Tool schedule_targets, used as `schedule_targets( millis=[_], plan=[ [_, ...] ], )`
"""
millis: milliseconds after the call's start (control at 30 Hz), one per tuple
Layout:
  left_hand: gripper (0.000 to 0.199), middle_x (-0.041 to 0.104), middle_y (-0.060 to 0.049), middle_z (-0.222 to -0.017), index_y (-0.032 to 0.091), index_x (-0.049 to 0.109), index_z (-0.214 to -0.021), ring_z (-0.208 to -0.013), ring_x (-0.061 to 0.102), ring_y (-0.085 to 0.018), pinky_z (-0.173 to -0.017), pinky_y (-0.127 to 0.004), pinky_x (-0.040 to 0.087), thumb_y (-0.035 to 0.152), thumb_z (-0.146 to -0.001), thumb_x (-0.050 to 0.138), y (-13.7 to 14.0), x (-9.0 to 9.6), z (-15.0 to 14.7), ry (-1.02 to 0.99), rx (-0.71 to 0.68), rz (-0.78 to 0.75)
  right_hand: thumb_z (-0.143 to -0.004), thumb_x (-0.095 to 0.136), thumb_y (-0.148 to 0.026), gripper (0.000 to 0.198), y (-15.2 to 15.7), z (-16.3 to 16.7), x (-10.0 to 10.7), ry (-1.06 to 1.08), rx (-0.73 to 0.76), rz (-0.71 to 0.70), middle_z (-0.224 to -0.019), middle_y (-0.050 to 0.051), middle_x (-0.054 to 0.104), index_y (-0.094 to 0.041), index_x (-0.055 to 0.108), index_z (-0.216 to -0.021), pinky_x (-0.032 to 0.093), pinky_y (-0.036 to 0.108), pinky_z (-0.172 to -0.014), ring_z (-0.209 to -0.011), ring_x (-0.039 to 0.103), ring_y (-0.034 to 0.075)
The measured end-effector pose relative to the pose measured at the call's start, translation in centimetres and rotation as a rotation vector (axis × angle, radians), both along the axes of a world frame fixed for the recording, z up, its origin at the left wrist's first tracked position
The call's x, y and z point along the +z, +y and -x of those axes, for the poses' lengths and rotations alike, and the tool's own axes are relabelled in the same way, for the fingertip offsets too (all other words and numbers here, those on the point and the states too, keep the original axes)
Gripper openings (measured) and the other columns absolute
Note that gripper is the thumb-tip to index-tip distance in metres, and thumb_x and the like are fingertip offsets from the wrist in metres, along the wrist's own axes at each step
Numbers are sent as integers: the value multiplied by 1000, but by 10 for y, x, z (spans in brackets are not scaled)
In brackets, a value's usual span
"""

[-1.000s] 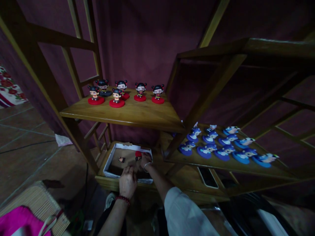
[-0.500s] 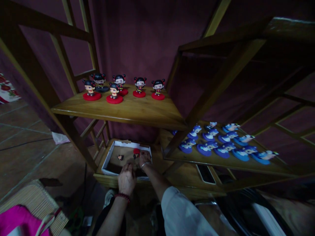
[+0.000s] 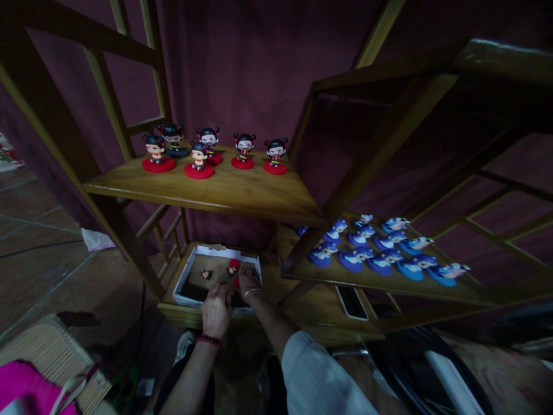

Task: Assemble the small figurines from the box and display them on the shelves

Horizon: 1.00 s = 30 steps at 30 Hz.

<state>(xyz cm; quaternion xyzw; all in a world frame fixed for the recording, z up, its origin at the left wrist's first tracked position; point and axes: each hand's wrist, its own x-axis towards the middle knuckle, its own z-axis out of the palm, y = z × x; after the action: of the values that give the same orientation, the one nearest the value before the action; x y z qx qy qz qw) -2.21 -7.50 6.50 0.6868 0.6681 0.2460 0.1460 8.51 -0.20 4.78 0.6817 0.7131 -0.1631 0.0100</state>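
Note:
A shallow white cardboard box (image 3: 185,271) with a brown bottom sits on the low shelf. Inside lie a small dark-haired figurine (image 3: 206,274) and another figurine (image 3: 232,271) with a red base. My right hand (image 3: 249,280), wearing a silver bracelet, is inside the box's right part, fingers closed downward. A red base (image 3: 236,281) shows at its fingertips; the rest of that piece is hidden. My left hand (image 3: 217,310), with a dark red bead bracelet, is over the box's near side. Its fingers are bent together, and whatever they may hold is hidden.
Above the box, a wooden shelf (image 3: 242,193) carries several black-haired figurines on mostly red bases. Several blue-and-white figurines (image 3: 355,257) stand on the right shelf (image 3: 466,291). A phone (image 3: 352,302) lies below them. A pink item (image 3: 34,392) rests on a woven mat at lower left.
The figurine near my right hand now lies slightly further left, and a second red base shows at my right fingertips. My hands stay over the box. The view has shifted slightly.

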Motion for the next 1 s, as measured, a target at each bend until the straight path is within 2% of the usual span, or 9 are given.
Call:
schedule_targets(
  millis=[100,233,467,567,667,767,900,1000],
  plan=[
    [35,58,-5,-108,18,57,-103,-102,48,-18,-90,-26,37,11,-75,37,0,1,3,14,48,-41,-70,54,-17,41,-4,-1,1,-7,17,27,-112,18,52,-10,51,-110,40,32,-80,-99,53,24],
    [33,58,-5,-108,19,58,-102,-100,48,-21,-89,-31,37,15,-76,37,2,5,6,105,124,-6,-63,62,-26,47,-7,-1,2,20,38,23,-113,14,51,-13,53,-107,39,29,-83,-102,50,24],
    [32,60,-8,-103,18,59,-99,-96,51,-23,-83,-33,38,19,-77,35,5,10,6,233,151,62,-64,59,-18,46,-6,-2,-7,161,72,17,-117,11,48,-19,52,-109,35,28,-88,-104,48,21],
    [31,61,-11,-99,19,59,-98,-92,55,-24,-74,-34,42,23,-79,35,11,11,5,255,110,154,-63,58,-13,45,-4,-2,-13,224,127,0,-117,10,49,-18,54,-107,36,26,-87,-103,49,19],
    [33,63,-13,-92,19,56,-104,-86,59,-24,-68,-34,44,26,-79,37,25,11,7,262,16,321,-63,58,-14,41,-1,-2,-15,242,145,-11,-114,8,52,-19,57,-103,37,25,-86,-102,50,19],
    [43,59,-15,-104,18,45,-118,-89,58,-25,-72,-35,44,23,-75,44,43,13,8,278,-91,448,-71,53,-19,30,4,-2,-10,208,71,-14,-103,7,59,-19,57,-101,39,26,-81,-95,53,18],
    [47,51,-16,-117,17,43,-119,-99,53,-27,-77,-38,43,19,-72,47,57,16,1,320,-146,465,-82,39,-23,28,14,-1,-4,157,-49,-101,-106,11,56,-17,56,-103,39,27,-77,-93,53,19],
    [43,51,-19,-116,10,43,-119,-104,50,-26,-81,-37,42,14,-76,39,59,16,-13,350,-190,455,-81,40,-20,31,22,-2,-6,187,5,-149,-115,5,52,-23,52,-110,36,24,-81,-100,49,16]
  ],
)
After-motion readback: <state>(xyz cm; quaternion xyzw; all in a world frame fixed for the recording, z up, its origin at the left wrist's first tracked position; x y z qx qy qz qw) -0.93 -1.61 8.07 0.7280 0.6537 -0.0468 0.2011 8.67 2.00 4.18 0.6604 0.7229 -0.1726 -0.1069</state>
